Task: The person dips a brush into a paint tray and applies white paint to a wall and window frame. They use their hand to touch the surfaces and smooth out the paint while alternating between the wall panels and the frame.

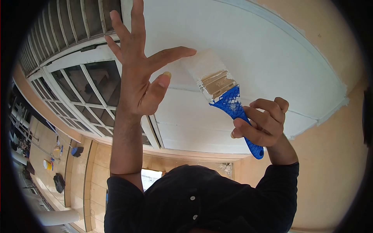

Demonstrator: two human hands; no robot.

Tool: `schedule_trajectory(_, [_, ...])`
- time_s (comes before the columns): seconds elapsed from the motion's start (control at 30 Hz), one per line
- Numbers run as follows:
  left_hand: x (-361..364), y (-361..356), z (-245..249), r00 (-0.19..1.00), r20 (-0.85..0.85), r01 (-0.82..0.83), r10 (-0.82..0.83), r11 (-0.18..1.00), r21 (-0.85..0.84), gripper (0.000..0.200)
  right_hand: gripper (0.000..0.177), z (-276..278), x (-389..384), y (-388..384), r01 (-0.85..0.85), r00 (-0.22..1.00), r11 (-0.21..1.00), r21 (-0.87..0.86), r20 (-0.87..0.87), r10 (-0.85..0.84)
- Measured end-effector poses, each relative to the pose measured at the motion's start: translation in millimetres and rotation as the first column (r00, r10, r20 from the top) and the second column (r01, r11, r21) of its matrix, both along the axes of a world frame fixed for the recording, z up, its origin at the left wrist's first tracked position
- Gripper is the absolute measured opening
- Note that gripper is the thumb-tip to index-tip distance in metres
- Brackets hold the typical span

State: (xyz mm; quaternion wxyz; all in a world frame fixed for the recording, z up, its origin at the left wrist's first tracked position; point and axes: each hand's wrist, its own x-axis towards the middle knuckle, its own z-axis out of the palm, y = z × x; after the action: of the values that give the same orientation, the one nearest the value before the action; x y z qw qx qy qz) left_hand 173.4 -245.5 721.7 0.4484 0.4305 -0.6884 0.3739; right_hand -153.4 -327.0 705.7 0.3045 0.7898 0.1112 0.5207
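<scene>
A paintbrush point(232, 100) with a blue textured handle, metal ferrule and white-coated bristles is tilted up and to the left. My right hand point(266, 120) is closed around the lower handle, the handle's end sticking out below the fingers. White paint smears mark the ferrule and upper handle. My left hand point(138, 58) is raised with fingers spread and holds nothing. Its index fingertip reaches right to the edge of the bristles, and the thumb points up and to the right. Behind both hands lies a white-painted panel point(175, 112), with the bristles overlapping it in this view.
A white-framed glass-paned window point(83, 83) is left of the panel, with slatted louvres point(68, 23) above. A peach wall point(332, 128) borders the panel's uneven painted edge. Far left on the tiled floor are a yellow-and-white container point(47, 164), a black bag point(59, 182) and a blue broom head point(77, 151).
</scene>
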Motion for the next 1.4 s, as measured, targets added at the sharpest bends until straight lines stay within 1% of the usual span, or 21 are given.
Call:
schedule_trajectory(0.07, [-8,1,3,0.999,0.019,0.043,-0.041,0.994,-0.105,0.074,0.027,0,1,-1,-0.008,1.000,1.000,-0.003,0.003,0.008])
schedule_trajectory(0.13, [-16,12,5,1.000,0.003,0.025,-0.025,1.000,0.004,0.076,0.027,0,2,-1,-0.010,1.000,1.000,0.015,-0.005,0.010])
schedule_trajectory(0.23, [-22,12,3,0.991,-0.130,-0.029,0.032,0.999,0.021,0.076,0.026,-2,3,-4,-0.018,1.000,1.000,0.019,0.001,0.018])
schedule_trajectory(0.33, [-19,11,2,0.987,-0.157,-0.027,0.029,1.000,0.014,0.077,0.027,-3,3,-5,-0.005,1.000,1.000,0.026,-0.008,0.006])
schedule_trajectory(0.37, [-16,9,2,0.987,-0.155,-0.027,0.029,1.000,0.016,0.077,0.027,-3,4,-6,-0.005,1.000,1.000,0.028,-0.007,0.005])
schedule_trajectory(0.43, [-7,4,1,1.000,0.017,0.019,-0.019,1.000,-0.001,0.078,0.027,-4,5,-8,-0.018,1.000,1.000,0.022,-0.002,0.018])
schedule_trajectory(0.67, [-13,3,5,0.991,-0.094,-0.093,0.092,0.996,-0.008,0.078,0.029,-2,5,-10,-0.008,1.000,1.000,0.020,-0.003,0.008])
schedule_trajectory(0.77, [-27,-6,6,0.992,-0.124,0.024,-0.023,1.000,0.003,0.079,0.030,0,5,-11,0.004,1.000,1.000,0.017,-0.009,-0.004])
schedule_trajectory(0.8, [-40,-18,4,0.966,-0.153,-0.232,0.208,0.960,-0.160,0.056,0.030,0,5,-10,0.003,1.000,1.000,0.015,-0.003,-0.003])
schedule_trajectory(0.83, [-48,-25,2,0.882,-0.219,-0.468,0.417,0.830,-0.304,0.039,0.030,1,6,-10,0.001,1.000,1.000,0.013,0.002,-0.001])
schedule_trajectory(0.87, [-42,-19,3,0.882,-0.220,-0.467,0.416,0.830,-0.305,0.039,0.030,0,6,-9,0.002,1.000,1.000,0.013,0.002,-0.002])
schedule_trajectory(0.9, [-30,-7,4,0.960,-0.134,-0.264,0.247,0.956,-0.131,0.057,0.030,0,6,-9,0.001,1.000,1.000,0.016,0.000,-0.001])
schedule_trajectory(0.93, [-20,0,4,0.995,-0.083,-0.045,0.050,0.997,0.065,0.080,0.029,0,5,-8,0.001,1.000,1.000,0.020,-0.001,-0.001])
schedule_trajectory(1.07, [-9,-4,4,0.993,-0.106,-0.062,0.059,0.998,-0.030,0.080,0.030,0,4,-7,0.013,1.000,1.000,0.023,0.002,-0.013])
schedule_trajectory(1.13, [-13,-1,7,0.974,-0.227,-0.022,0.015,0.999,-0.026,0.085,0.029,0,6,-7,0.005,1.000,1.000,0.027,0.015,-0.005])
schedule_trajectory(1.17, [-8,-3,6,0.974,-0.225,-0.028,0.021,0.999,-0.027,0.085,0.029,0,6,-7,-0.002,1.000,1.000,0.025,0.017,0.001])
schedule_trajectory(1.23, [12,-11,4,0.860,-0.250,0.424,-0.446,0.895,-0.136,0.045,0.030,0,6,-8,0.014,1.000,0.998,0.053,0.005,-0.015])
schedule_trajectory(1.27, [17,-10,4,0.872,-0.244,0.402,-0.424,0.905,-0.138,0.045,0.030,0,6,-8,-0.011,1.000,0.999,0.050,0.009,0.011])
schedule_trajectory(1.33, [26,-7,4,0.748,-0.491,0.384,-0.446,0.895,-0.227,0.049,0.032,1,4,-7,0.051,0.999,0.997,0.062,-0.009,-0.051])
schedule_trajectory(1.37, [54,-6,6,0.919,-0.337,0.164,-0.205,0.976,-0.146,0.052,0.035,0,2,-8,0.066,0.998,0.996,0.065,-0.029,-0.064])
schedule_trajectory(1.4, [59,-8,2,0.893,-0.447,-0.034,-0.044,0.986,-0.165,0.057,0.035,-1,2,-7,0.044,0.999,0.997,0.065,-0.030,-0.042])
